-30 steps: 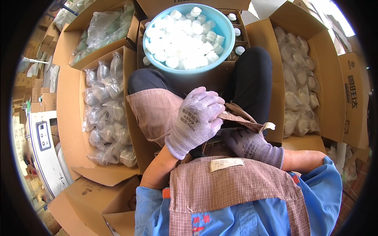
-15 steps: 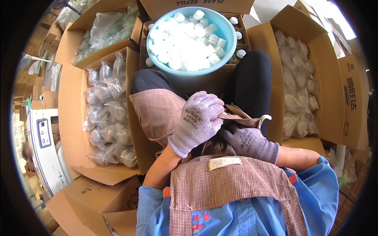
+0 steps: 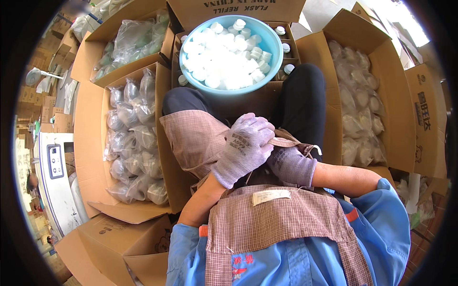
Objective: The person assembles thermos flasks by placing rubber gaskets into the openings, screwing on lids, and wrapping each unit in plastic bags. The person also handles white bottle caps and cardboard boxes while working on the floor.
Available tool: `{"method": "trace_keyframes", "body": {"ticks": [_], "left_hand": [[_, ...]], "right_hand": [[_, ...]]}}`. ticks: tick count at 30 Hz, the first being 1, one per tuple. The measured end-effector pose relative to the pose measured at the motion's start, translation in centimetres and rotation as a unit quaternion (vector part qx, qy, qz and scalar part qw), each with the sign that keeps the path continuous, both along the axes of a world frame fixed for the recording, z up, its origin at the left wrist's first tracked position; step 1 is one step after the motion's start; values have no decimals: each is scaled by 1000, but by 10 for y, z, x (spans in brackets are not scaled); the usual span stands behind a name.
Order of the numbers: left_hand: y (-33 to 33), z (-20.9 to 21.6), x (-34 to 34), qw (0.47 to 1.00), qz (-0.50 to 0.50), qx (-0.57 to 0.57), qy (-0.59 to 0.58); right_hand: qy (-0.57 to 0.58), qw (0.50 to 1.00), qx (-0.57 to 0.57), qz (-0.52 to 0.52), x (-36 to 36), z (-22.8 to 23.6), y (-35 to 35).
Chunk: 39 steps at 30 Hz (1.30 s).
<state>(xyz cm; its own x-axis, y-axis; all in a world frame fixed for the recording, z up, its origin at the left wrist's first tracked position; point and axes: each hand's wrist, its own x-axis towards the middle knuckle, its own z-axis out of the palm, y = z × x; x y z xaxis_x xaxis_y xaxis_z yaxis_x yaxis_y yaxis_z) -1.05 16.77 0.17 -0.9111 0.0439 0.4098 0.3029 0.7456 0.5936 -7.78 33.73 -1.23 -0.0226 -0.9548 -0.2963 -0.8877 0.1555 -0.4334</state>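
In my lap, my left hand [image 3: 248,143], in a grey-purple knit glove, is closed on the hemmed edge of the brown checked apron [image 3: 193,138]. My right hand [image 3: 292,166], gloved alike, lies just below and to the right, partly under my left hand and against the lifted cloth fold. Its fingers are hidden there, so whatever they hold does not show. A pale strip [image 3: 317,149] sticks out at the fold's right end. Beyond my knees, a light blue basin [image 3: 278,56] is heaped with white caps [image 3: 224,55].
The basin rests on a divided carton [image 3: 289,56] with white-capped bottles in it. At left, an open carton [image 3: 90,143] holds rounded pieces in clear plastic; another [image 3: 157,45] stands behind it. A similar filled carton [image 3: 400,109] is at right. A white machine [image 3: 57,186] stands far left.
My right hand has slid left and further under my left hand, and its forearm shows more. My left hand has shifted slightly right. The whole view has tilted a little.
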Motion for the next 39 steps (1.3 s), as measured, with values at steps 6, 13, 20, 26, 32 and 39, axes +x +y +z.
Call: {"method": "trace_keyframes", "body": {"ticks": [6,13,20,26,32,39], "left_hand": [[6,-1,-1,1000,1,9,-3],[10,-19,-1,999,-16,18,-23],[4,-29,0,994,-6,54,-90],[8,-21,1,988,-3,86,-131],[13,-24,0,968,-20,166,-186],[11,-27,-1,974,-24,174,-146]], "right_hand": [[26,996,-56,-60,5,-25,0],[-41,997,-66,4,-6,-38,-6],[-70,991,-5,-118,-2,-50,-10],[-98,994,-16,-50,-16,-31,-6],[-104,988,44,-103,-16,-4,17],[-15,996,-27,-86,-5,-55,13]]}}
